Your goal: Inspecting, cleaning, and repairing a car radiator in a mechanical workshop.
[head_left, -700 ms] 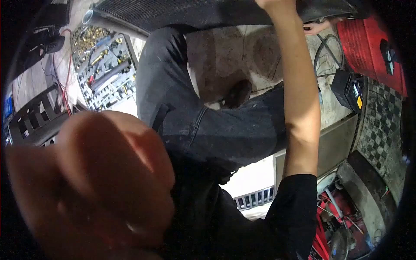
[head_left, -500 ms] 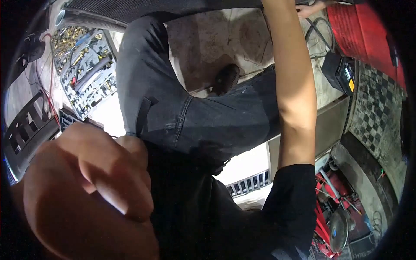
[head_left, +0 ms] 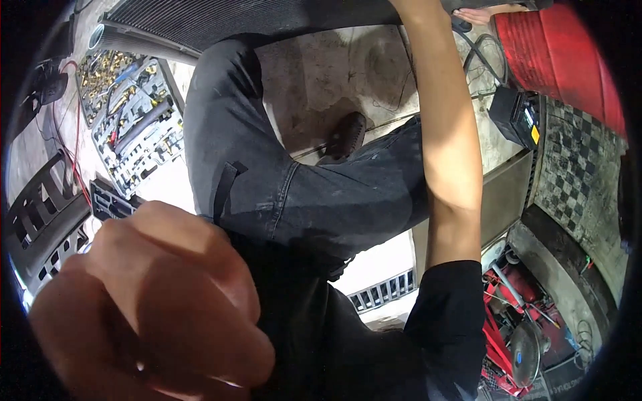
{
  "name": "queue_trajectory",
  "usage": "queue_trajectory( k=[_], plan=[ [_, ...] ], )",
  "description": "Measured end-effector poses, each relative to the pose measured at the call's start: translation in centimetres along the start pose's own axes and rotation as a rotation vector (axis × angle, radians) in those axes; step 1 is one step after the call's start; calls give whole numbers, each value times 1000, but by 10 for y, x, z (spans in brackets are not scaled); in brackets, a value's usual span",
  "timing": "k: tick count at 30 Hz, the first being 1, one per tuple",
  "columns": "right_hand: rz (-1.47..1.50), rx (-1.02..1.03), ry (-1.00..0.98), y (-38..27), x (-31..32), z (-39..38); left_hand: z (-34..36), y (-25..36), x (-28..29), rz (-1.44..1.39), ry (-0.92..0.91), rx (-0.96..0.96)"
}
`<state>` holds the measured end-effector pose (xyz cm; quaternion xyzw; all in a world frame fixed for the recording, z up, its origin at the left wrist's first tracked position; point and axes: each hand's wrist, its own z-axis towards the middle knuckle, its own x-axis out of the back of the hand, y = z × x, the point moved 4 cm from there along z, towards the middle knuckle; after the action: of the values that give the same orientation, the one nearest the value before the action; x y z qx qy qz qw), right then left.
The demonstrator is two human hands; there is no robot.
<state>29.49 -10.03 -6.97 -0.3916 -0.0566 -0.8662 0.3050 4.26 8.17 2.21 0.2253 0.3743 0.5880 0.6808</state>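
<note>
Fingers of the left hand (head_left: 150,307) are curled in tight, like a fist, very near the camera at the lower left. It looks big and blurry. Whether anything is inside it cannot be seen.

Just past that hand is the person's black shirt (head_left: 374,347), low in the middle. A bit farther are the dark jeans (head_left: 294,180), with the knees bent. One black shoe (head_left: 344,137) sits on the stained floor (head_left: 321,73) between the legs.

The right arm (head_left: 448,147) is bare and goes straight up the right side. The right hand is at the very top edge, mostly cut off, where the radiator begins. How open it is, and whether it grips anything, cannot be told.

On the near right are red tools (head_left: 508,321) in a messy pile. Farther on that side is a checkered mat (head_left: 575,167), then a small black box (head_left: 515,113) with a yellow tag, then a big red drum (head_left: 555,53).

On the left is a black plastic grille (head_left: 40,214). Past it lies an open tool tray (head_left: 130,127) full of sockets and brass bits, with a red wire (head_left: 67,140) beside it.

Farthest away, across the top, is a dark ribbed radiator (head_left: 234,20). Another person's hand (head_left: 478,15) shows at the top right, beside the drum.
</note>
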Motion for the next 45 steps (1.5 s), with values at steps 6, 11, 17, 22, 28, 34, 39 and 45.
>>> queue_trajectory(
  k=[6,11,17,22,28,34,39,45],
  plan=[
    [8,2,26,5,4,-2,4,3,-31,-122,-43,39],
    [-2,10,51,12,17,-1,13,-5,-41,-278,-85,50],
    [73,1,131,-8,12,-2,15,2,-22,-23,-116,-71],
    [-30,-33,80,27,12,-19,36,-56,-38,-211,-747,-44],
    [124,-90,103,17,23,-22,85,-103,15,908,-308,117],
    [187,-93,84,24,28,-18,85,-161,27,1479,-316,-50],
    [149,-145,75,23,28,-21,80,-170,20,1597,-257,-92],
    [141,-178,38,23,31,-23,77,-172,24,1660,-281,-110]
  ],
)
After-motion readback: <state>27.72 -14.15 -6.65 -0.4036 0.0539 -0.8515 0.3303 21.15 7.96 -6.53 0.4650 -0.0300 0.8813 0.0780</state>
